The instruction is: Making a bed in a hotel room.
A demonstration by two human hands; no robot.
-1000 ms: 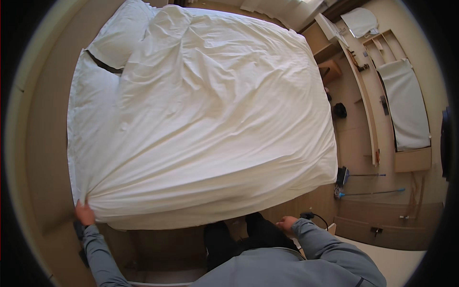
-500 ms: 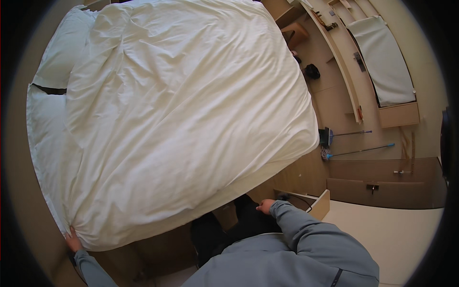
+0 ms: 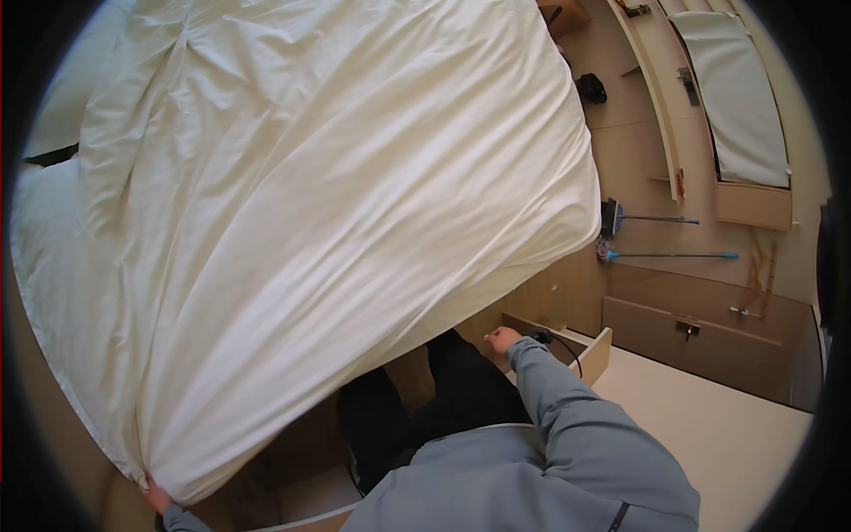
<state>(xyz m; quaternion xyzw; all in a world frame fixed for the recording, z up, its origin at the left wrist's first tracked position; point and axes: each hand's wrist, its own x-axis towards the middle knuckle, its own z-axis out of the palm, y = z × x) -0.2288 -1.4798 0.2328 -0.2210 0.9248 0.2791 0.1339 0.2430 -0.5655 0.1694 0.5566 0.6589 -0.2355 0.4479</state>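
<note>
A large white duvet (image 3: 355, 186) covers the bed, with long folds fanning out from its near left corner. My left hand (image 3: 158, 495) grips that corner, its fingers closed on the cloth and pulling it taut toward me. Two white pillows, the far pillow (image 3: 75, 89) and the near pillow (image 3: 49, 208), lie along the left side, partly under the duvet, with a dark gap between them. My right hand (image 3: 503, 340) hangs apart from the bed, near my leg, fingers curled in with nothing plainly visible in them.
To my right is a pale cabinet top (image 3: 709, 403) with a wooden drawer (image 3: 600, 351) pulled out and a black cord beside it. Beyond lie a blue-handled mop (image 3: 674, 256), a dustpan (image 3: 612, 217), a black bag (image 3: 591, 88) and a brown door (image 3: 691, 319).
My left hand has drawn the duvet corner toward me and slightly right, stretching the folds. The view has shifted closer to the near left of the bed. My right hand has barely moved.
</note>
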